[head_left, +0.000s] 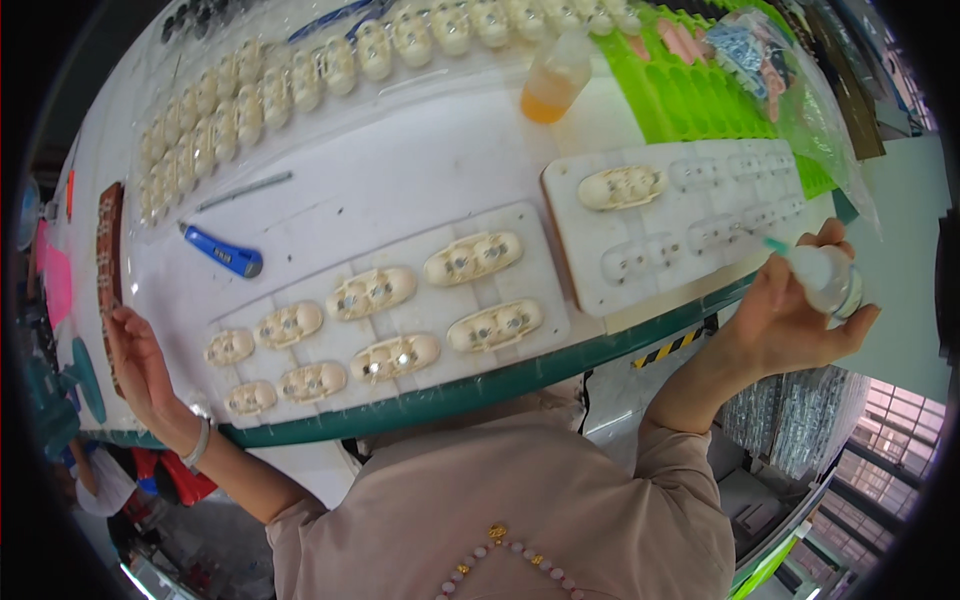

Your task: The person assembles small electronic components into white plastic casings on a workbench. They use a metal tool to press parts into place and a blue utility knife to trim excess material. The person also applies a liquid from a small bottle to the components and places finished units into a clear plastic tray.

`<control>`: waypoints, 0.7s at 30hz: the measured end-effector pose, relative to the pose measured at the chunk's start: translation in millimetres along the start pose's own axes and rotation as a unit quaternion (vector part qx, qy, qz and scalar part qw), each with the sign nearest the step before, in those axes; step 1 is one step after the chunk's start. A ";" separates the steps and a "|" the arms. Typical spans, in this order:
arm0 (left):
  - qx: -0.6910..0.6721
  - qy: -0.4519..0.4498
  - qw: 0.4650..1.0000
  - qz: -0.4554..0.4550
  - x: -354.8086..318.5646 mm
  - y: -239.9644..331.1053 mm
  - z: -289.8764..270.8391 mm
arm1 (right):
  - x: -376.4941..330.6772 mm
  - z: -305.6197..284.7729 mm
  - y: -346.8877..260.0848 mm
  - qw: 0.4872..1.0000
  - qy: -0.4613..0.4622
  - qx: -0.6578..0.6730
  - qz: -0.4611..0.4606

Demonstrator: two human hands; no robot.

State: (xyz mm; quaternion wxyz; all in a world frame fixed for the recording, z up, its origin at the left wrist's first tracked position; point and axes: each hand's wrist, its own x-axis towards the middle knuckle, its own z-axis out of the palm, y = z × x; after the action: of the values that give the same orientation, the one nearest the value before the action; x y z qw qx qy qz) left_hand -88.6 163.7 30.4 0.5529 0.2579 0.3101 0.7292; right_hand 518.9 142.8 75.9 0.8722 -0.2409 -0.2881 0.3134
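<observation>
My right hand (800,310) is wrapped round a small clear squeeze bottle (828,280) with a green needle tip. The bottle is tilted, its tip pointing left over the near right corner of a white fixture plate (590,285). One cream oval plastic shell (622,187) sits in that plate; its other moulded seats hold no cream shell. At the left edge of the table, my left hand (148,375) has its fingers stretched out beside a brown strip (108,250); whether they touch it, I cannot tell. Between my hands lies a second white plate (545,260) bearing two rows of cream shells (370,292).
Rows of cream shells (305,78) line the far side. A blue utility knife (222,250) and a thin metal rod (245,190) lie at left. A bottle of orange liquid (556,80) stands near a green ribbed tray (690,95). The table has a green edge (480,378).
</observation>
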 end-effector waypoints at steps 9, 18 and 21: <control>0.107 0.018 0.994 0.033 -7.1 -10.2 21.0 | -10.5 19.0 32.3 0.923 -0.012 -0.314 -0.223; 0.152 0.048 0.987 0.036 -10.7 -14.4 29.2 | -17.1 17.4 47.3 0.870 -0.049 -0.419 -0.253; 0.164 0.053 0.984 0.034 -11.3 -14.3 30.4 | -18.3 19.1 49.1 0.878 -0.054 -0.408 -0.246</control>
State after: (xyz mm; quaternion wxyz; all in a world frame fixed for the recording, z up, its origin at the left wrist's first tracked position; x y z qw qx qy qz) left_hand -54.7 160.7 40.0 0.4607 0.3165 0.4453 0.6995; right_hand 474.6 168.6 53.7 0.7291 -0.4792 -0.4866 -0.0440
